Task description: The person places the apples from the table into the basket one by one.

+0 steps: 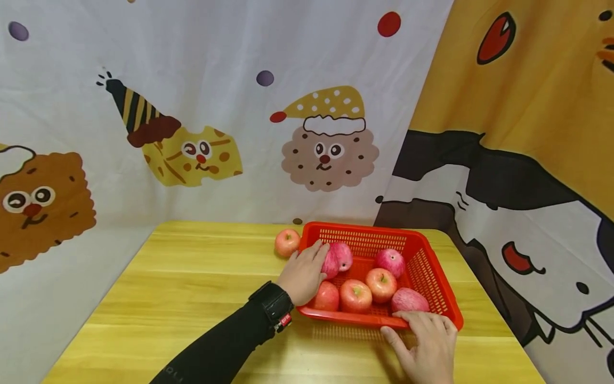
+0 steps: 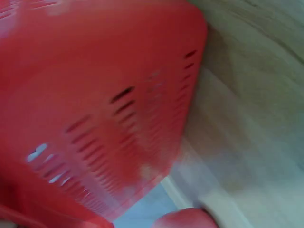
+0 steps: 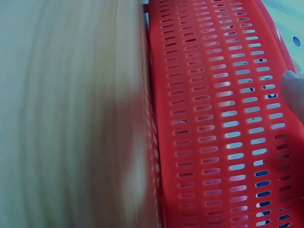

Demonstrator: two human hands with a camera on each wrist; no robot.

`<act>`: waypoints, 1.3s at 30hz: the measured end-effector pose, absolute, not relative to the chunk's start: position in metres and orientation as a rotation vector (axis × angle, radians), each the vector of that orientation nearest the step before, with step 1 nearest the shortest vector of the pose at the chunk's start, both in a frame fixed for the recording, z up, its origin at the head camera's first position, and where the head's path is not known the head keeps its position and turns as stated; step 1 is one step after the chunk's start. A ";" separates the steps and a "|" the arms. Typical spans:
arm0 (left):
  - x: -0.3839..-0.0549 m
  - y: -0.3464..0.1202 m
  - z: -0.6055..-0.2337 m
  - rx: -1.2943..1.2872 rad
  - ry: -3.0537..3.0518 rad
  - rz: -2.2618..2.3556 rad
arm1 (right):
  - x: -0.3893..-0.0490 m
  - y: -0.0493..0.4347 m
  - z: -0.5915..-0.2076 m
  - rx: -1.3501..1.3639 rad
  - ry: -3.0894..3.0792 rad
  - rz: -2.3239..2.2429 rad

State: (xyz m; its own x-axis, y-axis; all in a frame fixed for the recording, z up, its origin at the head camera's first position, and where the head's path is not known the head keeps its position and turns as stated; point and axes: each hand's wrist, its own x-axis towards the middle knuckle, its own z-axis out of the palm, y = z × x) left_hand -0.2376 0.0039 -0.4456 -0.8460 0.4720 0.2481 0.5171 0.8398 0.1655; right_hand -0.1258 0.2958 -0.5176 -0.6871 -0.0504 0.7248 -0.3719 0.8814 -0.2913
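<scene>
A red plastic basket (image 1: 379, 318) with slotted walls stands on the table, several pink and red apples inside it. My left hand (image 1: 302, 273) lies across its left rim, fingers stretched out beside a striped dark-pink apple (image 1: 330, 264); the fingertips overlap that apple in the head view. The left wrist view looks at the basket's outer wall (image 2: 114, 114). At the front right, my right hand (image 1: 428, 344) grips the rim, fingers over the top and thumb outside. Its thumb (image 3: 292, 90) shows against the slotted wall in the right wrist view.
One apple (image 1: 287, 243) sits on the table outside the basket, by its back left corner. The wooden table (image 1: 192, 277) extends to the left of the basket. A cartoon-printed curtain (image 1: 230, 106) hangs behind the table and another (image 1: 503, 186) to the right.
</scene>
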 end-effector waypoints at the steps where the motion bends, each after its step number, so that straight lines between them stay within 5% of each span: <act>1: -0.238 0.004 -0.446 -0.768 -2.850 -0.333 | -0.126 0.296 -0.518 0.307 -2.277 0.548; 39: -0.233 0.000 -0.450 -0.858 -2.889 -0.465 | -0.125 0.294 -0.517 0.279 -2.324 0.541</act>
